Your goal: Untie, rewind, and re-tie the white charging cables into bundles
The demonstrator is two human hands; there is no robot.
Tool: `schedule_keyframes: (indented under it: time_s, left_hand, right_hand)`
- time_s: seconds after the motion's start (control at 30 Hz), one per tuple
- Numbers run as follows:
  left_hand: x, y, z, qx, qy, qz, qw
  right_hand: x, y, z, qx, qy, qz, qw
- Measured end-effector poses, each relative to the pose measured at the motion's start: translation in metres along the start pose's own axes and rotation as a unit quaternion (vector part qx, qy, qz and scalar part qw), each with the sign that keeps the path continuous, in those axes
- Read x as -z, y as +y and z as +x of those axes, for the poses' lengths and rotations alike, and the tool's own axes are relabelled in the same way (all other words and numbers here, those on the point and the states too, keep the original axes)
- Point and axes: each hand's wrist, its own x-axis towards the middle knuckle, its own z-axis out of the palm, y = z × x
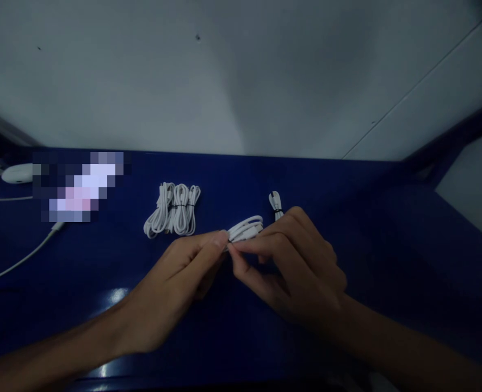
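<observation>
A coiled white cable (247, 231) with a white plug end is held above the blue tabletop. My left hand (187, 267) grips one end of the coil between thumb and fingers, so that end is hidden. At the coil's middle, the thumb and forefinger of my right hand (290, 261) pinch together at a small dark spot that looks like a thin black tie, mostly covered by the fingertips. Behind my right hand lies another tied white cable (277, 204), its lower part hidden by the knuckles. Several white cable bundles (179, 209) with black ties lie side by side beyond my left hand.
A blue table (233, 174) meets a pale wall (143, 81) at the back. On the left, a pixelated bright object (88, 188) has a white cord (24, 261) running from it. Near it lies a rounded white item (16, 173).
</observation>
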Motion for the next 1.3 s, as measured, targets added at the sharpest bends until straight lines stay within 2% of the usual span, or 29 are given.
schedule_keyframes:
  time_s: [0.13,0.3,0.37,0.43,0.5,0.57,0.63,0.7,0.87,1.13,1.23,1.3]
  left_hand:
    - [0.002,-0.003,0.004,0.023,-0.036,-0.119,0.992]
    - [0.000,0.002,0.005,0.060,-0.081,-0.200,0.975]
    - [0.001,0.006,0.003,0.063,-0.095,-0.204,0.972]
    - [0.002,0.009,0.002,0.054,-0.116,-0.205,0.970]
    - [0.004,0.010,0.002,0.053,-0.135,-0.216,0.966]
    - [0.005,0.010,0.001,0.060,-0.147,-0.233,0.960]
    - [0.006,0.011,0.000,0.070,-0.160,-0.246,0.953]
    - [0.007,0.011,-0.001,0.080,-0.172,-0.253,0.949]
    - [0.009,0.011,-0.002,0.094,-0.180,-0.256,0.945]
    - [0.009,0.010,0.000,0.095,-0.172,-0.234,0.952]
    - [0.009,0.008,0.001,0.082,-0.169,-0.216,0.958]
    - [0.009,0.006,0.002,0.076,-0.161,-0.204,0.962]
  right_hand:
    - [0.005,-0.001,0.002,0.003,0.009,0.019,1.000]
    - [0.006,-0.003,0.003,-0.077,0.068,0.019,0.995]
    - [0.005,-0.003,0.002,-0.120,0.064,0.099,0.986]
    - [0.004,-0.003,0.001,-0.196,-0.021,0.196,0.961]
    - [0.004,0.000,0.000,-0.256,-0.099,0.280,0.920]
    - [0.004,0.003,-0.001,-0.284,-0.130,0.357,0.880]
    - [0.004,0.006,-0.001,-0.286,-0.124,0.409,0.858]
    - [0.003,0.009,-0.001,-0.273,-0.107,0.420,0.859]
    - [0.000,0.013,-0.003,-0.229,-0.088,0.359,0.900]
    - [0.001,0.016,0.000,-0.226,-0.103,0.317,0.915]
    - [0.002,0.015,0.002,-0.244,-0.109,0.323,0.908]
    - [0.004,0.013,0.003,-0.287,-0.122,0.354,0.882]
